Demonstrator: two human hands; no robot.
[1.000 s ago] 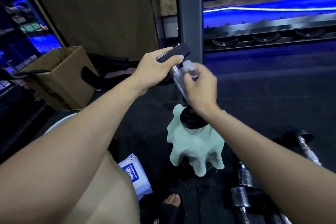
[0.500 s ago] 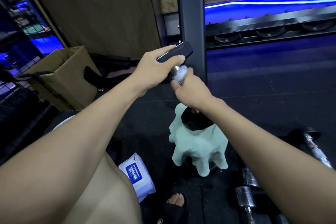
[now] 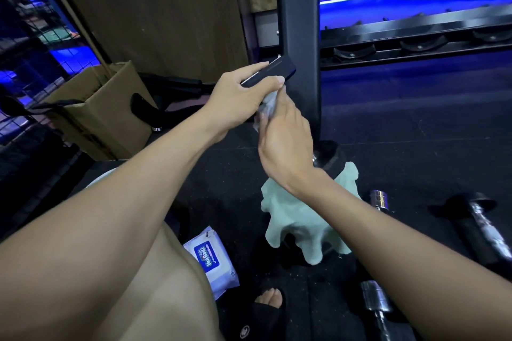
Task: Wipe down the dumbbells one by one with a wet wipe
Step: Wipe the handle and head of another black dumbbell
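My left hand (image 3: 238,97) grips the black top end (image 3: 273,72) of an upright dumbbell. Its lower black end (image 3: 331,155) stands on a pale green cloth (image 3: 293,219). My right hand (image 3: 285,141) is wrapped round the dumbbell's handle with a white wet wipe (image 3: 267,106) bunched under the fingers, just below my left hand. The handle itself is hidden by hand and wipe.
A wet wipe pack (image 3: 209,257) lies on the black floor by my knee. More dumbbells lie at right (image 3: 479,227) and lower right (image 3: 378,302). A cardboard box (image 3: 102,111) stands at left, a black rack post (image 3: 297,36) right behind my hands. My sandalled foot (image 3: 267,302) is below.
My right hand with the wipe has slid up the handle to just under my left hand and turned round it. The left hand keeps its hold on the top end.
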